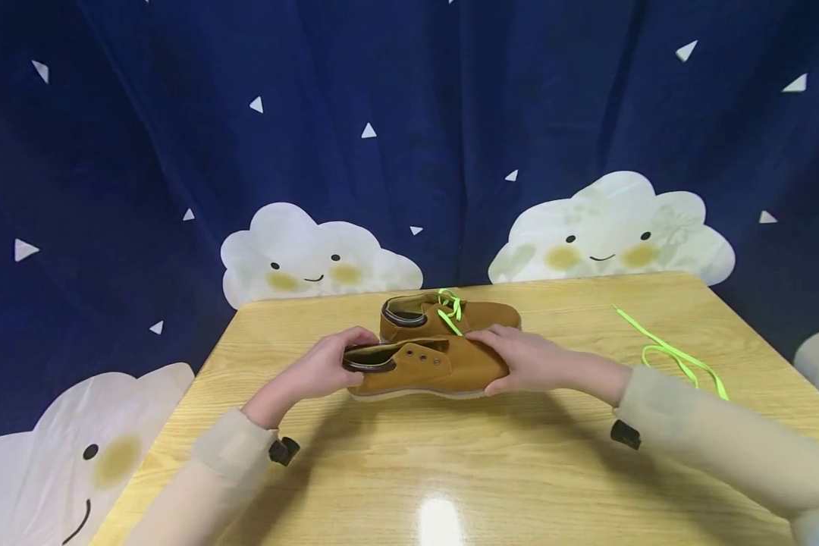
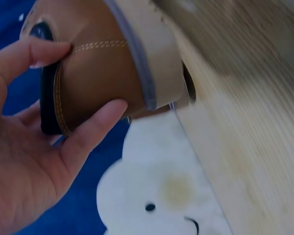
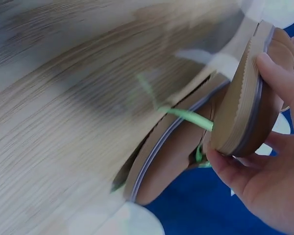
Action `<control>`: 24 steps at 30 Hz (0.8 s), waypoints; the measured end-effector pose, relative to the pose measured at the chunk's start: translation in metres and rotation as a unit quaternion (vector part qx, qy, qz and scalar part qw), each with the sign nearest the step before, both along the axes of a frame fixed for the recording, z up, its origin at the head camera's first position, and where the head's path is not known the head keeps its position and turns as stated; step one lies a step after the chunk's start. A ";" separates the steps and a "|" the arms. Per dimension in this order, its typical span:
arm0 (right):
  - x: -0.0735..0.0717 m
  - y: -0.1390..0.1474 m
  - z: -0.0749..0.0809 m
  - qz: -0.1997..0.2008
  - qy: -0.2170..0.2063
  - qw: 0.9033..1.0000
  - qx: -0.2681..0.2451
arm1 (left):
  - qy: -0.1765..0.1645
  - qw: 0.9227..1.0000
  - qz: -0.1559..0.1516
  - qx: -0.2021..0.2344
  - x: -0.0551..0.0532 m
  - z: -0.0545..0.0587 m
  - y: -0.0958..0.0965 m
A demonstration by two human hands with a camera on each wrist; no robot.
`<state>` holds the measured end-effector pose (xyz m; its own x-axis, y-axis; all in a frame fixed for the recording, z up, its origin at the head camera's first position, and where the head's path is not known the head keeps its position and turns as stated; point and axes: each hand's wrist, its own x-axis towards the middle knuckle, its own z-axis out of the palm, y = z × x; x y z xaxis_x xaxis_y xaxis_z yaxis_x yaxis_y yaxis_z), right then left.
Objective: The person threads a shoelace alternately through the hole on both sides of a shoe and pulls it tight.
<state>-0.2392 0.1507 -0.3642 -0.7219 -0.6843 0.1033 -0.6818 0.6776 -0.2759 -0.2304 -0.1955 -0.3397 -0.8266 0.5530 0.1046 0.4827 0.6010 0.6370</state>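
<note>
A brown shoe (image 1: pixel 409 377) with empty eyelets is held sideways between both hands, its toe to the right. My left hand (image 1: pixel 327 365) grips the dark-lined heel collar, with thumb and fingers on the heel (image 2: pixel 100 73) in the left wrist view. Around the toe curl the fingers of my right hand (image 1: pixel 528 360). Its pale sole (image 3: pixel 232 105) shows from below in the right wrist view, so the shoe appears lifted off the table. Just behind it stands the matching shoe (image 1: pixel 491 312), threaded with a bright green lace (image 1: pixel 452 303) tied in a bow.
A loose green shoelace (image 1: pixel 672 350) lies on the right part of the wooden table (image 1: pixel 382 462). Beyond the table's back edge hangs a dark blue curtain (image 1: pixel 409 91) with smiling clouds.
</note>
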 end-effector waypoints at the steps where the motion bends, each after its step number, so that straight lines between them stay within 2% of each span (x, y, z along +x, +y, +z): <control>1: 0.000 0.005 0.000 -0.001 0.001 1.000 -0.002 | 0.005 1.000 -0.001 -0.001 -0.001 0.000 0.005; 7: 0.000 0.031 0.003 -0.010 -0.002 1.000 -0.005 | 0.019 1.000 -0.004 -0.005 -0.004 0.001 0.030; 14: 0.001 0.049 0.002 -0.021 -0.013 1.000 0.000 | 0.018 1.000 -0.010 -0.017 -0.006 0.002 0.049; 19: 0.005 0.057 -0.003 -0.024 -0.017 1.000 0.001 | 0.015 0.999 -0.017 -0.028 -0.007 -0.003 0.059; 24: 0.005 0.062 -0.010 -0.030 -0.025 0.999 -0.002 | 0.025 0.999 -0.018 -0.041 -0.008 -0.010 0.067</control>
